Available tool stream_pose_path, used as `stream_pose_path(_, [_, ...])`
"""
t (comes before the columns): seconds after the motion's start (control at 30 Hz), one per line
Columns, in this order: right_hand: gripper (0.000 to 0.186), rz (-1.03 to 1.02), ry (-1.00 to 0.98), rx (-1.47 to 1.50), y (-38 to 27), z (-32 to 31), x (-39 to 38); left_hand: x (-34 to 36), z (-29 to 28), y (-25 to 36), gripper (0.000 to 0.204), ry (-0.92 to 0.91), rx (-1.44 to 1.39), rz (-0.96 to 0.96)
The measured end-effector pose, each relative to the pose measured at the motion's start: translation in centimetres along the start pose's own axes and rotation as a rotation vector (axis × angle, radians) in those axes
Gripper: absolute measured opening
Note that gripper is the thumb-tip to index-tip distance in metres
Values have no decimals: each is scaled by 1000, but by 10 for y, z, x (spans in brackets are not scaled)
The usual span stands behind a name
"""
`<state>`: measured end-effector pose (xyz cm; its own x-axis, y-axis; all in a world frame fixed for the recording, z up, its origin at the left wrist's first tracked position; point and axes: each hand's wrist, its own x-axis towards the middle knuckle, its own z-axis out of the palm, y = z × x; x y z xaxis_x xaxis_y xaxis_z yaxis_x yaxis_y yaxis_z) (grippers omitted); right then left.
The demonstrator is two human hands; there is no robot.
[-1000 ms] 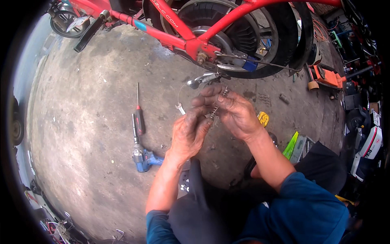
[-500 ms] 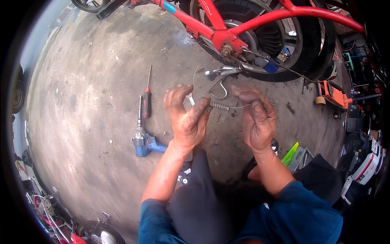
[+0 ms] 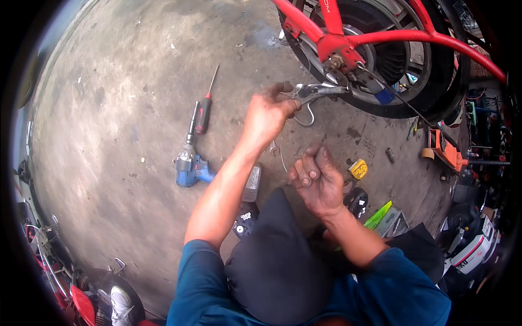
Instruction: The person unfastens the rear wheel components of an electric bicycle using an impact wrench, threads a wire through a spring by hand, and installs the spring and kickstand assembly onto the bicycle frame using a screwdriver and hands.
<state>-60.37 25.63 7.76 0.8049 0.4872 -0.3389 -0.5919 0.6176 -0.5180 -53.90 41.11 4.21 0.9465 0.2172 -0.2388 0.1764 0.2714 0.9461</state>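
Note:
My left hand [image 3: 270,110] reaches forward at the side stand [image 3: 308,117] below the red frame. Its thumb and fingers close at the stand's metal end, and what lies between them is hidden. Beside that hand a coil spring [image 3: 331,91] runs toward the wheel hub. My right hand [image 3: 318,182] is nearer my body, palm up, with curled fingers. A thin cable [image 3: 283,157] curves down to the fingertips; whether they grip it is unclear. Between my hands a small wrench [image 3: 274,148] shows near the floor.
The wheel [image 3: 405,106] and red frame [image 3: 380,38] stand at front right. Left lie a screwdriver [image 3: 203,114] and a blue cordless impact wrench [image 3: 190,168]. A clear box [image 3: 252,183], yellow object [image 3: 358,169], socket [image 3: 390,155] and orange jack [image 3: 445,146] are around me.
My left hand has moved forward and right to the stand. My right hand has drawn back toward my body. The small spring on the cable no longer shows between them; the view has shifted.

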Motion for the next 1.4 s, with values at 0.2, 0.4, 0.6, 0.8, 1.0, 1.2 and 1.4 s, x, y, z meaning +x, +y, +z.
stream_pose_path(0.2, [25, 162, 201, -175, -17, -41, 12, 97, 3, -4, 18, 13, 32, -81])
stream_pose_path(0.4, [22, 109, 429, -333, -53, -49, 22, 122, 30, -3, 11, 79, -418, -142])
stream_pose_path(0.6, [23, 127, 412, -310, -44, -71, 20, 124, 46, -13, 13, 173, -581, -17])
stream_pose_path(0.8, [23, 91, 438, -302, -44, -85, 11, 131, 37, -14, 16, 129, -629, -23])
stream_pose_path(1.0, [26, 187, 442, -632, -44, -65, 18, 111, 10, -10, 25, 54, -549, -52])
stream_pose_path(1.2, [23, 326, 433, -593, -28, -51, 29, 3, -10, -26, 33, -44, 33, -337])
stream_pose_path(1.4, [23, 307, 282, 215, 38, -61, 23, -50, -24, -27, 22, -264, 52, -386])
